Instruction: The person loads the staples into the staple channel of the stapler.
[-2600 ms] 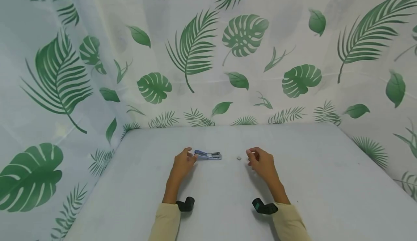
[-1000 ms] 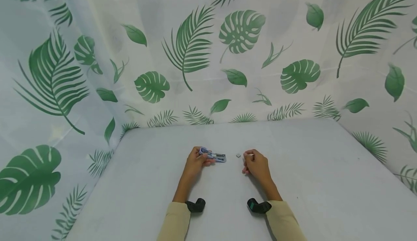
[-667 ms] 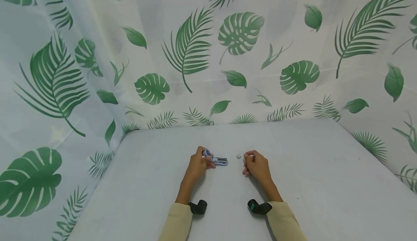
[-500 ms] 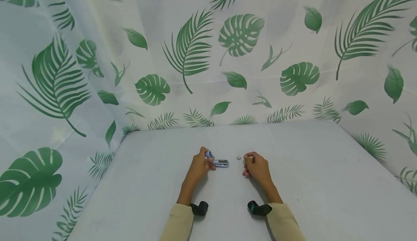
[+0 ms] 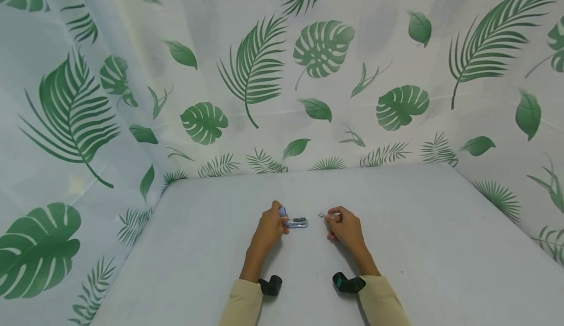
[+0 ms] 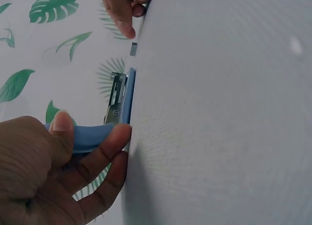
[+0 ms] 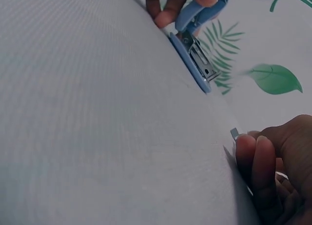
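My left hand [image 5: 270,225] grips a light-blue stapler [image 5: 297,222] by its handle, thumb and fingers curled around it. In the left wrist view, the stapler's blue handle [image 6: 90,137] is folded far back from the base, and its metal magazine [image 6: 116,91] shows. The base lies along the table and points toward my right hand [image 5: 347,228]. Just left of the right fingertips sits a small grey piece [image 5: 321,214], which looks like a short strip of staples. The right fingers are loosely bent close to it. A narrow gap between them shows in the left wrist view.
A white table surface [image 5: 198,247] stretches around both hands. Behind and beside it hangs a white curtain with green leaves [image 5: 264,140]. Black wrist cameras [image 5: 270,285] sit at both cuffs. A tiny dark speck [image 5: 402,271] lies to the right.
My left hand has taken hold of the stapler, shifted it rightward and folded its handle further back. My right hand has come closer to the small grey piece, which stays about where it was.
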A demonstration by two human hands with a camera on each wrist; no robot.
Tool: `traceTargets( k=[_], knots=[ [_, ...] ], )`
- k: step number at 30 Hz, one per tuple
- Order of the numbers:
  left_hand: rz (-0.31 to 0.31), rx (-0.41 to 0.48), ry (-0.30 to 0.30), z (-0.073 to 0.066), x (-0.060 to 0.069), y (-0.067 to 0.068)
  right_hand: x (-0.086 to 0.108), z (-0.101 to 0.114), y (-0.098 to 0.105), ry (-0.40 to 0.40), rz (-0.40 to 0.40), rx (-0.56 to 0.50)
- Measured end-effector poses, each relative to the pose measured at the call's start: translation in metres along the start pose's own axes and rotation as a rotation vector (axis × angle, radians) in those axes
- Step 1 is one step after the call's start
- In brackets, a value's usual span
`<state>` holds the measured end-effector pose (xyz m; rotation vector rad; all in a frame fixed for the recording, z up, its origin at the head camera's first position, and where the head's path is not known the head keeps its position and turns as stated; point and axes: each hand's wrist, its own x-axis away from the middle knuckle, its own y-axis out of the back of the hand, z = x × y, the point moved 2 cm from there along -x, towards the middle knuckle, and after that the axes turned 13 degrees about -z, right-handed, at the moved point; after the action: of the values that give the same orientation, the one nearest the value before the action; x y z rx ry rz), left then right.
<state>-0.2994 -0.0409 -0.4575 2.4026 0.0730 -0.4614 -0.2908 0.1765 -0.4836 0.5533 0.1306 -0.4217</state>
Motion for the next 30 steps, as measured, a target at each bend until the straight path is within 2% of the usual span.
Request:
traceTargets(
  k=[11, 21, 30],
  knots=[
    [0.019, -0.083, 0.034, -0.006, -0.001, 0.000, -0.002, 0.007, -0.002, 0.008, -0.007, 0.087],
    [0.034, -0.104, 0.059, -0.007, -0.001, -0.002, -0.008, 0.009, -0.008, 0.021, 0.001, 0.186],
    [0.029, -0.131, 0.049, -0.007, -0.002, -0.002, -0.009, 0.011, -0.012, 0.026, -0.002, 0.190]
  ],
)
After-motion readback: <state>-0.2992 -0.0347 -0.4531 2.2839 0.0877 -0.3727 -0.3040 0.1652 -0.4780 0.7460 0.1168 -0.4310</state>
